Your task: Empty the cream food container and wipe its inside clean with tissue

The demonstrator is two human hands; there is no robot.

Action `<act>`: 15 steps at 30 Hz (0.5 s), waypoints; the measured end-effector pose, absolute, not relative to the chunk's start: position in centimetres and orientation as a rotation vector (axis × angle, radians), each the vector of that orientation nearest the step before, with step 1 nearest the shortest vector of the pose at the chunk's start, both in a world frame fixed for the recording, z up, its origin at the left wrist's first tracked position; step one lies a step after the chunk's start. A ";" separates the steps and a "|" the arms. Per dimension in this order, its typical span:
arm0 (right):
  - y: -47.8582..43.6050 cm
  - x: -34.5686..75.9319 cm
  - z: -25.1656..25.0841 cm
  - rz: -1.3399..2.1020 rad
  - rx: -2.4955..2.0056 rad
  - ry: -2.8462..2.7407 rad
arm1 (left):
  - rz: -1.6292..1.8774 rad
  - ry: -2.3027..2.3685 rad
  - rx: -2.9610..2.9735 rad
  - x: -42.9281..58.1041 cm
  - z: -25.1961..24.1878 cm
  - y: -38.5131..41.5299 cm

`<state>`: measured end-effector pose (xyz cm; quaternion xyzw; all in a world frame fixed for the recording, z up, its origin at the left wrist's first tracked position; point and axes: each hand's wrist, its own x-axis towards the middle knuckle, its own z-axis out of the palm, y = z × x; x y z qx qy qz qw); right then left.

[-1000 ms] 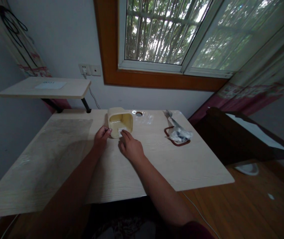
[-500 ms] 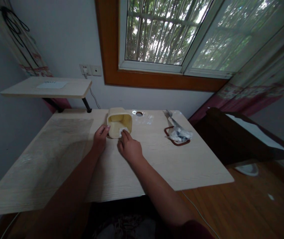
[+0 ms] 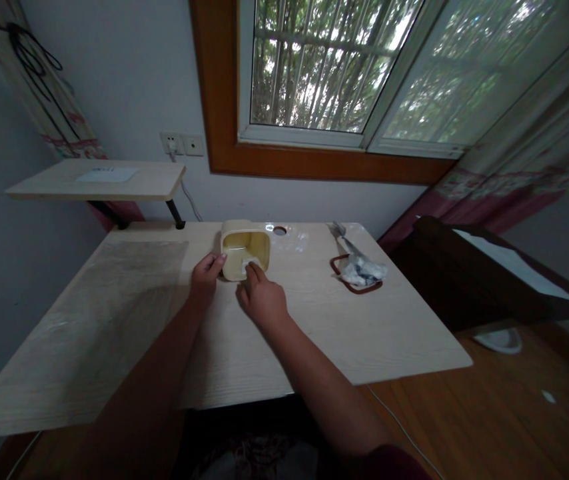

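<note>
A cream-yellow plastic tub [image 3: 246, 243] lies tipped on the table with its opening facing me. My left hand [image 3: 205, 280] grips its left rim, thumb against the edge. Between the fingertips of my right hand [image 3: 265, 295] is a small white wipe or tissue [image 3: 246, 263], pressed to the inside of the tub near the lower rim. The right-hand fingers cover part of the wipe, so its full shape is hidden.
On the right of the table lie a brown looped handle [image 3: 357, 289], a crumpled clear plastic bag [image 3: 362, 270] and a metal fork-like tool [image 3: 338, 230]. A raised shelf [image 3: 149, 180] stands at back left. Behind the tub is a cable hole [image 3: 279, 231].
The tub has shifted very slightly right, together with both hands. My right hand keeps the white wipe against the tub's inside, and the wipe looks more bunched. The view has moved a little.
</note>
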<state>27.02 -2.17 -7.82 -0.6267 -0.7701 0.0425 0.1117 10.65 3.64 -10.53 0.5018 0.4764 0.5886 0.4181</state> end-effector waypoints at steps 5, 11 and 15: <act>-2.8 25.9 -7.7 0.180 -1.643 -2.339 | 1.466 1.188 1.261 11.0 -10.5 3.6; -2.5 27.0 -7.2 0.118 -1.777 -2.313 | 1.454 1.156 1.235 10.8 -10.4 3.6; -1.9 27.6 -7.2 0.097 -1.893 -2.282 | 1.435 1.159 1.271 11.0 -10.5 3.6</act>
